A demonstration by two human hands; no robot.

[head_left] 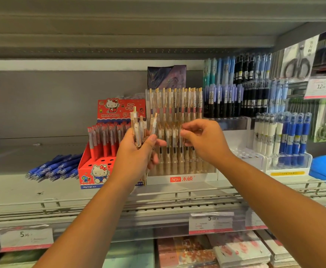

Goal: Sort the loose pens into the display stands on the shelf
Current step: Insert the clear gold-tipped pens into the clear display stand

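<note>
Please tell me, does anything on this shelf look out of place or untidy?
Yes. A pile of blue pens lies loose on the shelf, left of the red Hello Kitty stand. The other pens stand upright in holders.

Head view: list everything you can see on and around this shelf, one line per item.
clear pens: a few, clear with gold clips, in the left grip
hesu stand: one, clear and white, centre of the shelf, full of similar pens
Hello Kitty stand: one, red, left of the hesu stand
loose blue pens: a pile, blue, shelf left
tiered stands: several, holding blue, black and white pens, right
scissors packs: two, grey, hanging far right
price tags: three, white, shelf edge and far right
notebooks: stacks, patterned, below the shelf
left grip: one hand, holds the clear pens
right grip: one hand, at the hesu stand's front row, hold unclear
</note>
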